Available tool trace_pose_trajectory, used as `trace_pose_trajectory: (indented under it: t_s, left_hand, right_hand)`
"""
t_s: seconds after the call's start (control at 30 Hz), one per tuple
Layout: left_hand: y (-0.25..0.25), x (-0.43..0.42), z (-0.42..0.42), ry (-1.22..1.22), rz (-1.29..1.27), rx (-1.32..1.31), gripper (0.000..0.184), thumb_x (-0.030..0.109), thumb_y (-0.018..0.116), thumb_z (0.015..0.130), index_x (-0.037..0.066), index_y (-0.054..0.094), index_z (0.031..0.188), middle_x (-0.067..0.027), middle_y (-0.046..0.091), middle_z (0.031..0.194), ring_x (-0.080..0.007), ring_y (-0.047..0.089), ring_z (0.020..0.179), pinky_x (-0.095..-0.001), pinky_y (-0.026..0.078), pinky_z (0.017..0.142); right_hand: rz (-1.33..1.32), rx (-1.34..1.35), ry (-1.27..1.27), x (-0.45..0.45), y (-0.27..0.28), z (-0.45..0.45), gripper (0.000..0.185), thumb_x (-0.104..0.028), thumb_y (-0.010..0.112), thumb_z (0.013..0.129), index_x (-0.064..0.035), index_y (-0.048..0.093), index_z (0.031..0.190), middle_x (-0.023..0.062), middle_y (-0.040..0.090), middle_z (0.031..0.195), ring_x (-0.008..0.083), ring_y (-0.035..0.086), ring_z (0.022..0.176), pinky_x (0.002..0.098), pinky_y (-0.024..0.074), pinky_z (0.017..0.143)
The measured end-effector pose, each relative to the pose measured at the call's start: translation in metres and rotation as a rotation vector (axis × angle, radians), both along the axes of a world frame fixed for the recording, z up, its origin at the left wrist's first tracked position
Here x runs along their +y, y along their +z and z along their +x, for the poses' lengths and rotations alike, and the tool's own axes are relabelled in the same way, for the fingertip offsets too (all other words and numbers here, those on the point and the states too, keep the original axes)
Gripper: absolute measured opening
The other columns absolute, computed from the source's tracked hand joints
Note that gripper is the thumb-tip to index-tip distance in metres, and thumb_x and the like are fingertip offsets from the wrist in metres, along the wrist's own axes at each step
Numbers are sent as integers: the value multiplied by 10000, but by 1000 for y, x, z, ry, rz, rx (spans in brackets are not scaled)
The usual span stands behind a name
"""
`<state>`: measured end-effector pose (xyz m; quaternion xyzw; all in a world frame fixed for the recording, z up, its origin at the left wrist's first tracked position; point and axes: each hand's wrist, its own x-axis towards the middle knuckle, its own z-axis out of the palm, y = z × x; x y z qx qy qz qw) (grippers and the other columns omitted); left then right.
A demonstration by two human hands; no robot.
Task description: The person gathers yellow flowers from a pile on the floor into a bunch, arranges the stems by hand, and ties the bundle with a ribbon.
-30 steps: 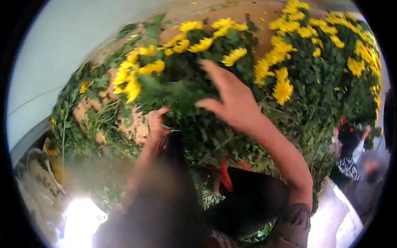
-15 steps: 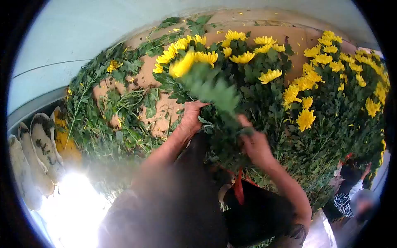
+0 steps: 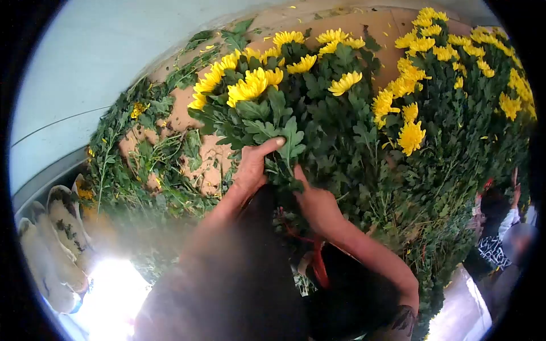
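My left hand [image 3: 252, 169] is wrapped around the stems of a bunch of yellow chrysanthemums [image 3: 248, 87], its thumb lying across the leaves. The blooms of the bunch point up and away from me. Just below and to the right, my right hand [image 3: 319, 206] is closed at the lower stem of a leafy chrysanthemum [image 3: 293, 139] laid against the bunch. Its fingertips are partly hidden by leaves and by the hand itself.
More chrysanthemums [image 3: 410, 138] lie in a thick heap on the right. Loose leaves and cut stems [image 3: 165, 159] cover brown cardboard [image 3: 213, 153] on the left. Pale slippers [image 3: 65, 219] stand at lower left. Another person [image 3: 500, 227] is at far right.
The chrysanthemum that was blurred and swinging in my right hand now rests against the bunch in my left hand. My right hand has moved left and closer to the left one.
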<state>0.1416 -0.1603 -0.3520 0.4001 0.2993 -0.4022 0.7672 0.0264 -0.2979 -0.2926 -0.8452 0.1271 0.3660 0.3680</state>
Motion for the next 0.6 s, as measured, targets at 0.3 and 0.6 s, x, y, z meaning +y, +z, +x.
trace_pose_trajectory:
  t_s: [0.3,0.6]
  left_hand:
    - [-11,34,-20,-231,-136,-278,311,-5,602,708,16,632,1017,-89,657,990,-219,628,906,-345,500,821]
    - [-15,35,-22,-684,498,-1494,367,-7,607,711,118,642,1055,-118,647,998,-249,614,876,-316,472,761]
  right_hand:
    - [381,-445,-494,-53,24,78,491,-198,710,760,-17,516,1174,92,631,990,207,593,899,310,467,811]
    - [365,-509,-590,4,-19,55,416,-126,626,810,25,477,1168,167,642,946,298,621,878,359,468,811]
